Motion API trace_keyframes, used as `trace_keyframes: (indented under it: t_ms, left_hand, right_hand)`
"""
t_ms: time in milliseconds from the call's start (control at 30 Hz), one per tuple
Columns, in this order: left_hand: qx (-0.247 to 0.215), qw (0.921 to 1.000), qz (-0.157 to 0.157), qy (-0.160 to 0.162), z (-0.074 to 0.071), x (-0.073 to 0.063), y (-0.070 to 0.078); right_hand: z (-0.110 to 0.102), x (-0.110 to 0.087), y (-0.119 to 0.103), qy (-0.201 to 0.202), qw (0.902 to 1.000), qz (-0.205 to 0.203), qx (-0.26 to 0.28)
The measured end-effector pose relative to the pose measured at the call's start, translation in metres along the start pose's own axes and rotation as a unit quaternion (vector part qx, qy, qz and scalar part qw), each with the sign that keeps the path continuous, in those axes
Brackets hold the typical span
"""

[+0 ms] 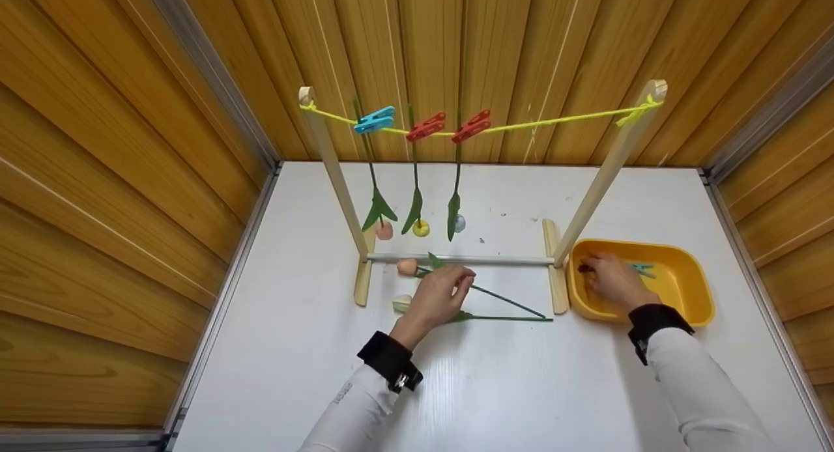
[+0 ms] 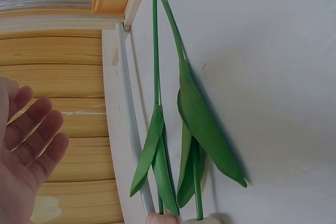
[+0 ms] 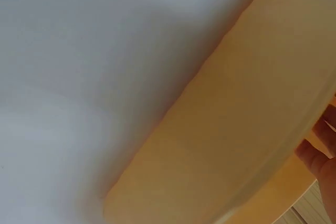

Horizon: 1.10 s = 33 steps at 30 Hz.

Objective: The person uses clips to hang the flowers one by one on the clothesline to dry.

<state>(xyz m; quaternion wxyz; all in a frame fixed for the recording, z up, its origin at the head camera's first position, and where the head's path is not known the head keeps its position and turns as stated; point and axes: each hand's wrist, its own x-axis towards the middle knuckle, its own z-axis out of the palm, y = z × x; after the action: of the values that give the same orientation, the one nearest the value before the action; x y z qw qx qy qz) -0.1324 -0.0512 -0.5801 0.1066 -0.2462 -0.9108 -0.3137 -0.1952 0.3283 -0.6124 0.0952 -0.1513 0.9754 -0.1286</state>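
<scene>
My left hand [image 1: 440,299] hovers over two artificial tulips lying on the table, its fingers loosely bent and holding nothing. One is a peach tulip [image 1: 407,267]; the other, a white tulip [image 1: 402,303], is partly hidden by the hand. Their green leaves [image 2: 205,124] and stems fill the middle of the left wrist view. Inside the yellow basin [image 1: 700,289], my right hand [image 1: 612,279] pinches a dark red clothespin [image 1: 586,268], mostly covered by the fingers. A blue clothespin [image 1: 643,269] lies in the basin beside that hand.
A wooden rack carries a yellow string [image 1: 554,121]. Three tulips hang from it head down, held by a blue clothespin [image 1: 374,120] and two red clothespins [image 1: 427,126]. The rack's right post [image 1: 609,172] stands against the basin. A white bar [image 1: 482,260] joins the feet.
</scene>
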Motion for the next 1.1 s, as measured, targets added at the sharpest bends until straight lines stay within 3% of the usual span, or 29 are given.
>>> trace_keyframes:
  t_ms: [200,667,1100]
  left_hand:
    - [0.001,1.0,0.009,0.004,0.002,0.001,0.002]
    - [0.0,0.9998,0.019,0.006,0.004,0.0,0.001]
    - [0.012,0.9987,0.002,-0.05,0.008,-0.003,-0.002]
  right_hand:
    - [0.003,0.0,0.002,-0.015,0.9999,0.002,0.004]
    - [0.006,-0.005,0.012,-0.043,0.9963,0.066,0.033]
    - [0.009,-0.012,0.018,-0.001,0.9931,0.103,0.056]
